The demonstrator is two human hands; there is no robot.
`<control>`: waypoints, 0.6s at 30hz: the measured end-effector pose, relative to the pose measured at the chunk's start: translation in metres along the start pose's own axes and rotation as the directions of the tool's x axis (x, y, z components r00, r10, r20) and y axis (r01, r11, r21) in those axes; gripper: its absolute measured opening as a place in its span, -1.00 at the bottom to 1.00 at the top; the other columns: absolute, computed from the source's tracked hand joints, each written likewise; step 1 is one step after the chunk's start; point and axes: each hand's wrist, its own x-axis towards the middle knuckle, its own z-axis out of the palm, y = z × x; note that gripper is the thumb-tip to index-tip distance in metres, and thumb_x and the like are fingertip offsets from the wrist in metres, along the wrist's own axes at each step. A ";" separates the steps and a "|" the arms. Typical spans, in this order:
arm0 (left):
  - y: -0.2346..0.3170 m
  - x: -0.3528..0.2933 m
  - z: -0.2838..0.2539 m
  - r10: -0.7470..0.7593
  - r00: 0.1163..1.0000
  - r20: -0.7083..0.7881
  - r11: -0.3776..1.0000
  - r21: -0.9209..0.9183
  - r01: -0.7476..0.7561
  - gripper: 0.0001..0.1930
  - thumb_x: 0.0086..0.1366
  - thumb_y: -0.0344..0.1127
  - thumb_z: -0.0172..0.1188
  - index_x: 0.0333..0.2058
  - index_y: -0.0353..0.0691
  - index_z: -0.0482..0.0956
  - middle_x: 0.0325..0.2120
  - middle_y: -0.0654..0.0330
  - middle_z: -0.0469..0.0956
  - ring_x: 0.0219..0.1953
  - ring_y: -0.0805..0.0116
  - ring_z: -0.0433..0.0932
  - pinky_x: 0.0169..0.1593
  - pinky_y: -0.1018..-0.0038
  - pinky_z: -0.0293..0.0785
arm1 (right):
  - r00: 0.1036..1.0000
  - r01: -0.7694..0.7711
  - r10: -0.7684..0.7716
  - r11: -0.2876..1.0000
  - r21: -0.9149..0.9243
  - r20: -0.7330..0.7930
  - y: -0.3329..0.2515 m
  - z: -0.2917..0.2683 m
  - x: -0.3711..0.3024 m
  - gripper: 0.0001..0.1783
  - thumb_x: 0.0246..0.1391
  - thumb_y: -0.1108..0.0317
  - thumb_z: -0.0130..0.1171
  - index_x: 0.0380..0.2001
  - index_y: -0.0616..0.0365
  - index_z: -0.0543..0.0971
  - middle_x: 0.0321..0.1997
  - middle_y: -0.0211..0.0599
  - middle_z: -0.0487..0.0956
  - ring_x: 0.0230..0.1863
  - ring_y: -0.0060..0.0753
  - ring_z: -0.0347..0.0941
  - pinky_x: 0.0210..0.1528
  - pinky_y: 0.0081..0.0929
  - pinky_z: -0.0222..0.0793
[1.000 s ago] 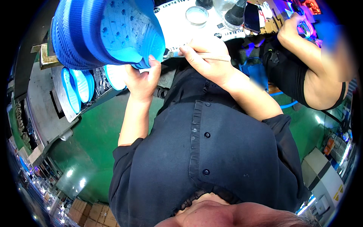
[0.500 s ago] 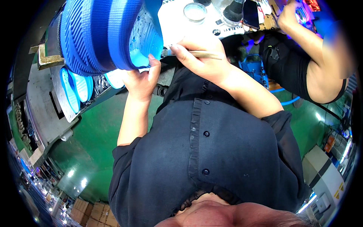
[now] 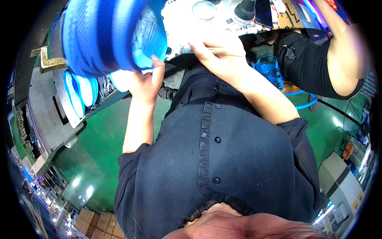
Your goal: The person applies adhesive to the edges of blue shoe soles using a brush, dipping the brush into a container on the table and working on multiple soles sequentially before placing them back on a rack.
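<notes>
A large blue moulded piece (image 3: 99, 38) fills the upper left, with a ribbed outer side and a paler hollow inside; it looks like a shoe sole, though I cannot be sure. My left hand (image 3: 145, 81) grips its lower rim, thumb up against the inner edge. In my right hand (image 3: 223, 59) is a brush (image 3: 217, 50), pinched by its thin wooden handle. The brush head, partly blurred, points left toward the blue piece and stands apart from it. Pale blue soles (image 3: 81, 93) lie on the bench to the left.
On the white-covered table (image 3: 181, 24) stand a round clear dish (image 3: 204, 10), a dark-filled jar (image 3: 244, 11) and a phone (image 3: 263, 14). A co-worker's arm (image 3: 346, 59) is at the right. A blue stool (image 3: 267, 71) stands below, and a wooden block (image 3: 51, 63) sits left.
My right hand has drawn the brush a little to the right, away from the blue piece. The blue piece has shifted slightly left. The co-worker's arm has moved up and right.
</notes>
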 end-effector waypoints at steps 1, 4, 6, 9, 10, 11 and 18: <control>-0.001 -0.001 -0.001 -0.089 0.996 -0.004 0.994 -0.059 0.089 -0.61 -0.09 -0.45 0.21 -0.22 -0.35 0.37 -0.40 0.05 0.47 -0.37 0.22 0.49 -0.27 0.42 0.39 | 1.000 0.017 -0.017 0.999 -0.051 -0.010 0.001 -0.004 -0.001 -0.83 0.01 0.35 0.05 -0.49 0.20 0.57 -0.57 -0.32 0.54 -0.57 -0.49 0.44 -0.49 -0.63 0.31; 0.008 0.013 -0.003 -0.219 0.976 0.000 0.974 -0.054 0.218 -0.60 -0.05 -0.34 0.20 -0.22 -0.37 0.34 -0.36 0.03 0.44 -0.28 0.26 0.45 -0.21 0.40 0.38 | 0.995 0.002 -0.010 0.997 -0.082 -0.095 0.012 -0.015 -0.004 -0.72 0.07 0.29 -0.06 -0.49 0.21 0.57 -0.60 -0.35 0.52 -0.56 -0.53 0.42 -0.45 -0.64 0.29; 0.001 0.018 -0.015 -0.228 0.971 0.077 0.965 0.150 0.215 -0.53 -0.04 -0.25 0.19 -0.17 -0.37 0.31 -0.33 0.04 0.44 -0.30 0.22 0.45 -0.19 0.37 0.38 | 0.960 -0.215 0.245 0.955 0.207 -0.136 0.014 -0.019 -0.007 -0.71 0.09 0.32 -0.10 -0.47 0.26 0.56 -0.56 -0.35 0.52 -0.51 -0.59 0.38 -0.41 -0.66 0.26; 0.004 0.017 -0.010 -0.657 0.698 0.285 0.563 -0.431 0.706 -0.55 0.06 -0.37 0.13 -0.07 -0.29 0.23 -0.25 0.08 0.42 -0.33 0.29 0.49 -0.44 0.48 0.47 | 0.863 -0.273 0.471 0.741 0.614 -0.185 0.034 -0.021 -0.016 -0.69 0.11 0.33 -0.14 -0.44 0.36 0.52 -0.46 -0.28 0.52 -0.49 -0.57 0.35 -0.41 -0.67 0.25; 0.007 0.019 -0.009 -0.677 0.654 0.337 0.472 -0.483 0.737 -0.55 0.05 -0.38 0.13 -0.07 -0.26 0.22 -0.26 0.09 0.42 -0.37 0.29 0.50 -0.53 0.51 0.45 | 0.869 -0.236 0.454 0.729 0.642 -0.197 0.041 -0.022 -0.019 -0.68 0.12 0.32 -0.14 -0.43 0.38 0.50 -0.45 -0.25 0.51 -0.51 -0.57 0.34 -0.43 -0.67 0.25; 0.009 0.020 -0.010 -0.689 0.610 0.391 0.375 -0.528 0.762 -0.55 0.05 -0.39 0.13 -0.06 -0.24 0.22 -0.27 0.09 0.43 -0.40 0.29 0.51 -0.61 0.54 0.42 | 0.866 -0.243 0.463 0.721 0.649 -0.190 0.043 -0.022 -0.021 -0.69 0.11 0.32 -0.13 -0.43 0.38 0.50 -0.47 -0.25 0.50 -0.52 -0.57 0.34 -0.43 -0.67 0.25; 0.016 0.021 -0.008 -0.779 0.386 0.494 -0.021 -0.635 0.772 -0.46 0.02 -0.41 0.15 0.00 -0.14 0.14 -0.29 0.10 0.44 -0.48 0.30 0.50 -0.66 0.56 0.39 | 0.837 -0.295 0.526 0.668 0.683 -0.152 0.040 -0.022 -0.024 -0.72 0.08 0.32 -0.07 -0.46 0.35 0.50 -0.55 -0.30 0.47 -0.55 -0.59 0.33 -0.46 -0.70 0.24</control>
